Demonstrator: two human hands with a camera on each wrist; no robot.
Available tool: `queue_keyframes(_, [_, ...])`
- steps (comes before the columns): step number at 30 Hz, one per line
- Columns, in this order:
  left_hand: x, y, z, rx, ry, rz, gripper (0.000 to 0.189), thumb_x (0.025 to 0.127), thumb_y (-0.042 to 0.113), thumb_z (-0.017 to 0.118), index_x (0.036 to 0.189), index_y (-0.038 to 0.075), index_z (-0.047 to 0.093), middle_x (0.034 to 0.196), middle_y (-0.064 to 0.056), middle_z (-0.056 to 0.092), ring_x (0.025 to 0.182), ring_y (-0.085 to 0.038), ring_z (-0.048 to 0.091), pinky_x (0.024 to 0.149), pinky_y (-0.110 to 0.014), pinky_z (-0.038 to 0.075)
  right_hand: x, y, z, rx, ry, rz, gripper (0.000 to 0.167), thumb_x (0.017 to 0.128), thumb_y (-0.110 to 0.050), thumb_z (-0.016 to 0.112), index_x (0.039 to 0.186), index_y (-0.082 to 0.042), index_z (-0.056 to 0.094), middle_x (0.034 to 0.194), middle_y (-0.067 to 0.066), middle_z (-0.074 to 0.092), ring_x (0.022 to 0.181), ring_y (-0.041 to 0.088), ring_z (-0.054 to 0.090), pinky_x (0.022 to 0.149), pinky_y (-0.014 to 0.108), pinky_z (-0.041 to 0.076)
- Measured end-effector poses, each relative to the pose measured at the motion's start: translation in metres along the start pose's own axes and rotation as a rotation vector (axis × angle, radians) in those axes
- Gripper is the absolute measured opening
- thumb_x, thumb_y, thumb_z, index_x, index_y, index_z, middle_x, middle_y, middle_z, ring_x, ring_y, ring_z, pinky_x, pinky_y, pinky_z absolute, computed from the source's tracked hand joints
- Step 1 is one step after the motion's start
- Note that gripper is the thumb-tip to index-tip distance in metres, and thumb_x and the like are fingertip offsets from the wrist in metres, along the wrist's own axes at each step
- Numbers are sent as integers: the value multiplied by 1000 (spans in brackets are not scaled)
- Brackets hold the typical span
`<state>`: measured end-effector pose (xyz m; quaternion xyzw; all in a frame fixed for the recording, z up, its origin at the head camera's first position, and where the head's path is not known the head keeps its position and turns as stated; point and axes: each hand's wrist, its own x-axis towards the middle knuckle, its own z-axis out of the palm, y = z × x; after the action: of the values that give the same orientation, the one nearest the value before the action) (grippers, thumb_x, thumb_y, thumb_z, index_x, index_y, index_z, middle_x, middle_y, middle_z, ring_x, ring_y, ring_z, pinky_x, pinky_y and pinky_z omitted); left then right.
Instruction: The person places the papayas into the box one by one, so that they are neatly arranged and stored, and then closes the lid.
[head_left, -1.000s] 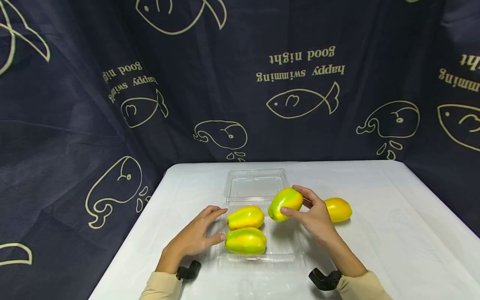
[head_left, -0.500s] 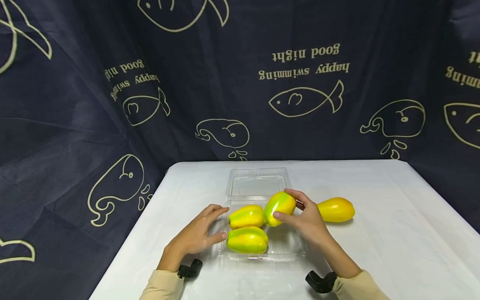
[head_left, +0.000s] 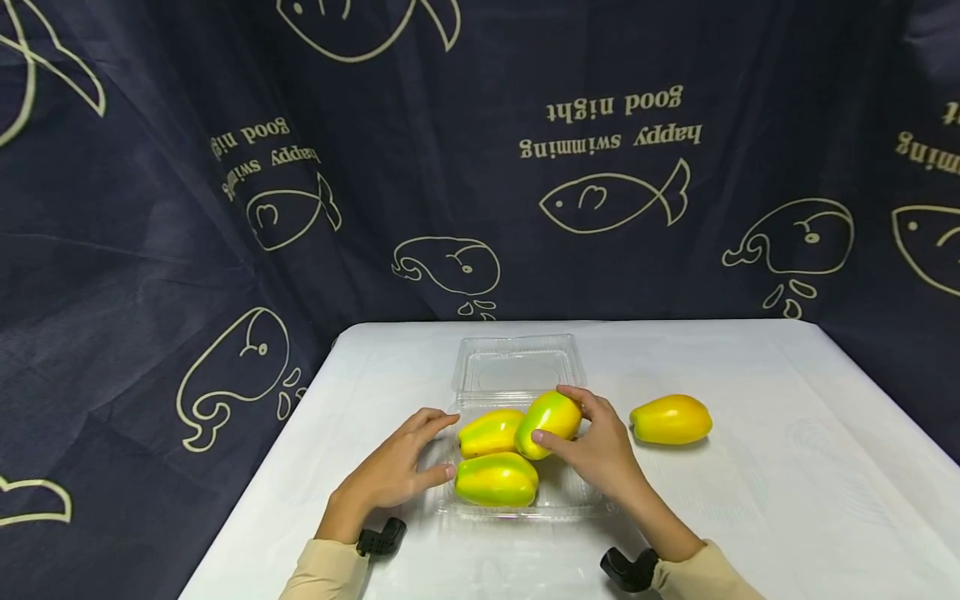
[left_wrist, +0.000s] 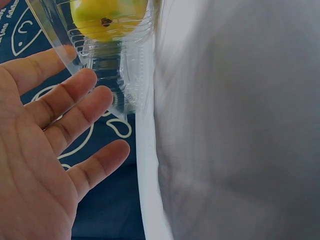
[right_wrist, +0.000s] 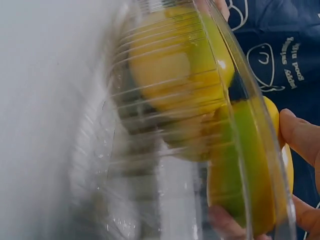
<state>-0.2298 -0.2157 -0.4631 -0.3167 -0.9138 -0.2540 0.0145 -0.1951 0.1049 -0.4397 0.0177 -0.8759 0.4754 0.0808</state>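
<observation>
My right hand (head_left: pixel 600 450) grips a yellow-green papaya (head_left: pixel 551 423) between thumb and fingers, tilted over the clear plastic clamshell box (head_left: pixel 570 500). Two more papayas lie in the box's left half, the front papaya (head_left: pixel 497 480) and the rear papaya (head_left: pixel 489 433), which the held one partly overlaps. In the right wrist view, the held papaya (right_wrist: pixel 250 165) shows partly through the box's ribbed wall. At the box's left side is my left hand (head_left: pixel 396 462), fingers spread and thumb apart; in the left wrist view, its fingertips lie right at the clear wall (left_wrist: pixel 107 55).
A fourth papaya (head_left: pixel 671 419) lies on the white-covered table (head_left: pixel 787 467), right of the box. The box's lid (head_left: pixel 517 367) lies folded back behind it. A dark blue curtain (head_left: pixel 480 150) with fish and whale drawings hangs behind the table.
My right hand has moved left and slightly down with its papaya, close to the two in the box. The papaya at the right is now fully uncovered. My left hand has hardly moved.
</observation>
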Motion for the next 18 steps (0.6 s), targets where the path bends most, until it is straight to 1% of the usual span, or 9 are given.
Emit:
queue_keyframes(5, [0, -1, -1, 11, 3, 5, 70, 92, 53, 64, 152, 25, 44, 147, 9, 43, 136, -17, 46, 109, -49, 45, 1, 0, -4, -3, -16, -30, 77, 74, -41, 88, 141, -24, 56, 145, 12, 51, 127, 33, 52, 100, 55, 47])
queue_keyframes(7, [1, -1, -1, 12, 5, 5, 70, 92, 52, 64, 152, 23, 44, 147, 10, 43, 136, -17, 46, 109, -49, 45, 2, 0, -6, 3, -32, -43, 78, 73, -41, 89, 141, -24, 56, 146, 13, 49, 127, 34, 53, 98, 52, 50])
queue_keyframes(9, [1, 0, -1, 12, 6, 2, 70, 92, 51, 65, 152, 23, 44, 147, 10, 43, 136, -17, 46, 109, -49, 45, 3, 1, -8, 15, -48, -54, 78, 73, -39, 90, 141, -24, 56, 148, 13, 47, 126, 34, 54, 95, 47, 54])
queue_keyframes(12, [1, 0, 0, 10, 7, 0, 69, 92, 49, 66, 152, 23, 44, 147, 10, 43, 137, -17, 46, 109, -50, 45, 4, 1, -10, 43, -71, -71, 79, 71, -34, 92, 141, -24, 56, 149, 12, 44, 125, 35, 56, 89, 38, 59])
queue_keyframes(13, [1, 0, 0, 9, 7, 0, 69, 92, 49, 66, 152, 23, 44, 147, 10, 43, 137, -17, 46, 109, -50, 45, 4, 2, -10, 48, -75, -77, 79, 70, -32, 92, 141, -24, 57, 150, 12, 44, 125, 35, 56, 89, 37, 59])
queue_keyframes(18, [1, 0, 0, 8, 3, -4, 70, 92, 51, 65, 152, 23, 44, 147, 11, 43, 137, -17, 46, 109, -50, 45, 6, 4, -11, 49, -75, -114, 78, 67, -22, 94, 138, -21, 60, 150, 13, 42, 129, 39, 53, 91, 41, 59])
